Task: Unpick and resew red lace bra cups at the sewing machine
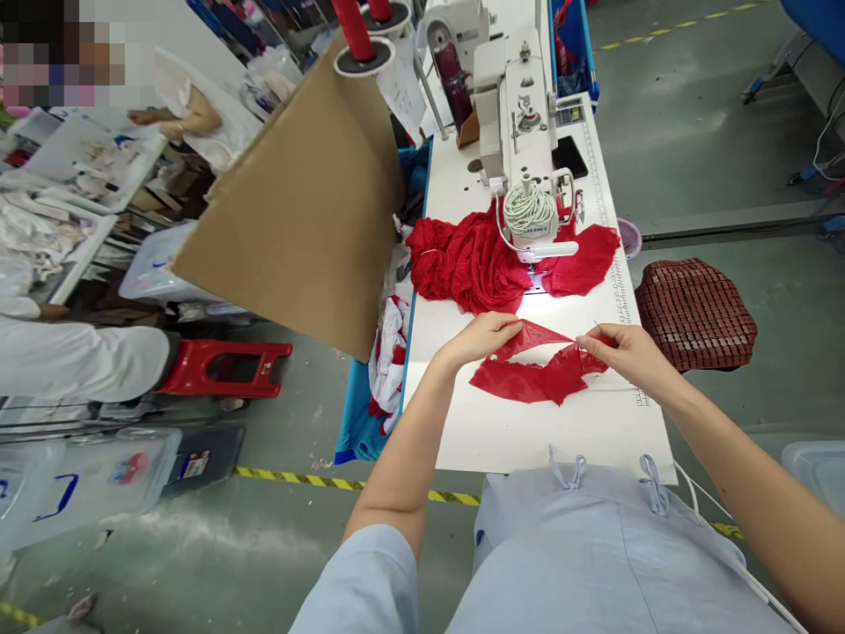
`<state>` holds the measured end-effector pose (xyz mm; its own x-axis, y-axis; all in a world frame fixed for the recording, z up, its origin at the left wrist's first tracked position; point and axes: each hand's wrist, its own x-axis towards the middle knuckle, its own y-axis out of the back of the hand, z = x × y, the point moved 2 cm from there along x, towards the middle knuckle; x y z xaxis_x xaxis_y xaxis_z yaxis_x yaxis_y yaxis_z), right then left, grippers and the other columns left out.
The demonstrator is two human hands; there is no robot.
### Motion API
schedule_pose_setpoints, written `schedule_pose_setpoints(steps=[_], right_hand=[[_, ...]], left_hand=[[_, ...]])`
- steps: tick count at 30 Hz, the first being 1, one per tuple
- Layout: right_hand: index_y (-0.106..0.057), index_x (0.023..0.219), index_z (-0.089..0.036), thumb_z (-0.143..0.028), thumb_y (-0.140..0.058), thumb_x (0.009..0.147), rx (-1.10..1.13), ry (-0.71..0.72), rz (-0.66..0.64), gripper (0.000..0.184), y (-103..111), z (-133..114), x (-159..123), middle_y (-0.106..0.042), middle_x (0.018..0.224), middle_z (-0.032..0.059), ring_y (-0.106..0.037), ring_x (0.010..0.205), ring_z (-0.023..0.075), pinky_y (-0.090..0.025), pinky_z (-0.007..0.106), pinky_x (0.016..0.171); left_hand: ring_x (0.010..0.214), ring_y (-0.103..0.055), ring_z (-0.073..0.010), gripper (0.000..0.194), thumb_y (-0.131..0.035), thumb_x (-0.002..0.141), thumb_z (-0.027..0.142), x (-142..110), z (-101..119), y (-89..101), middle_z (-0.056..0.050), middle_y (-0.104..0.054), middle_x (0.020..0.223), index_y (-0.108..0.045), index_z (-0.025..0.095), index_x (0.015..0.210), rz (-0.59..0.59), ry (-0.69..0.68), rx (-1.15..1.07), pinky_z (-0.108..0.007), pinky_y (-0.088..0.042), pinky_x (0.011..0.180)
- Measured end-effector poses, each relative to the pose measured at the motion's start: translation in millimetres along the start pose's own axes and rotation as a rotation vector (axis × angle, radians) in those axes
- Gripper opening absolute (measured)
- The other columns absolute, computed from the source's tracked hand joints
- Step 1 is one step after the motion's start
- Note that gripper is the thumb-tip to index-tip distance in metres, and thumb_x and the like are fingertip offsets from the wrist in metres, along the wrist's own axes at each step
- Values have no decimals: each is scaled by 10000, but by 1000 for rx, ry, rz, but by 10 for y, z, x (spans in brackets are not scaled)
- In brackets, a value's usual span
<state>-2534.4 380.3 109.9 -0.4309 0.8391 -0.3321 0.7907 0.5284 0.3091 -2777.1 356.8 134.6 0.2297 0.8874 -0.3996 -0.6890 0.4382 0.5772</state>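
My left hand (485,337) pinches the edge of a thin, sheer red fabric piece (532,335) above the white sewing table (488,431). At the other end of that piece, my right hand (617,348) has its fingers pinched together on the fabric's tip. A thin dark sliver sticks up by the right fingers, too small to name. Below both hands, another part of red fabric (545,377) lies on the tabletop; whether it joins the held piece I cannot tell. A heap of red lace fabric (462,260) and a flat red piece (584,260) lie around the sewing machine (528,176).
Red thread cones (356,35) stand at the back left. A large cardboard sheet (310,202) rises left of the table, above a blue bin (366,414) with fabric. A black phone (569,157) lies beside the machine. A stool (694,314) is at right; co-workers sit at left.
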Motion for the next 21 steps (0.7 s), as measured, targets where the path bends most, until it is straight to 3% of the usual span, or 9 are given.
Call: schedule_pose_setpoints(steps=[3, 5, 7, 9, 10, 12, 15, 21], right_hand=[[-664, 706, -177, -642, -667, 711, 66, -45, -62, 465, -31, -24, -37, -619, 624, 27, -506, 574, 150, -397, 291, 566], [-669, 708, -178, -669, -666, 708, 86, -40, -88, 491, -50, -28, -51, -597, 605, 15, -481, 555, 139, -381, 288, 555], [-662, 700, -181, -694, -652, 712, 85, -25, -119, 514, -70, -23, -55, -546, 564, -8, -435, 527, 126, -354, 286, 538], [-652, 685, -185, -704, -641, 718, 76, -4, -140, 521, -82, -16, -57, -514, 544, -20, -414, 521, 124, -341, 288, 536], [-648, 682, -188, -700, -635, 727, 72, 7, -150, 514, -85, -14, -60, -520, 551, -18, -425, 531, 129, -347, 290, 544], [-646, 688, -193, -675, -618, 760, 59, 30, -175, 488, -87, -16, -73, -562, 589, -3, -470, 573, 147, -371, 297, 572], [-631, 690, -200, -603, -583, 815, 33, 60, -180, 425, -90, -25, -105, -615, 645, 16, -515, 630, 166, -396, 302, 603], [-552, 657, -216, -492, -571, 818, 54, 104, -40, 319, -169, -28, -153, -541, 595, -12, -463, 586, 149, -365, 293, 569]], left_hand=[[751, -575, -194, 223, -379, 924, 223, 5, 16, -74, -19, -613, 776, -586, 197, 846, 67, 87, 143, -314, -425, 709], [999, -621, -247, 385, -384, 865, 107, -11, 63, -168, -81, -676, 1099, -599, 209, 1168, 58, 99, 274, -384, -452, 878], [1296, -502, -276, 590, -432, 827, 81, -20, 138, -300, -102, -532, 1443, -478, 256, 1389, -17, -3, 314, -462, -366, 1072], [1398, -404, -265, 575, -505, 862, 175, -14, 215, -438, -72, -445, 1542, -445, 290, 1422, -99, -168, 208, -480, -272, 1160], [1358, -448, -256, 491, -530, 885, 252, -5, 243, -497, -62, -508, 1490, -496, 288, 1374, -120, -233, 128, -463, -282, 1156], [1118, -592, -230, 274, -523, 924, 366, 22, 272, -587, -47, -694, 1181, -640, 253, 1145, -103, -289, 21, -402, -380, 1059], [808, -571, -186, 254, -510, 936, 356, 42, 273, -674, -6, -656, 751, -644, 216, 772, -42, -258, -5, -321, -432, 857], [691, -449, -140, 304, -461, 932, 340, -44, 270, -759, 27, -471, 661, -508, 195, 669, -62, -183, -348, -271, -377, 694]])
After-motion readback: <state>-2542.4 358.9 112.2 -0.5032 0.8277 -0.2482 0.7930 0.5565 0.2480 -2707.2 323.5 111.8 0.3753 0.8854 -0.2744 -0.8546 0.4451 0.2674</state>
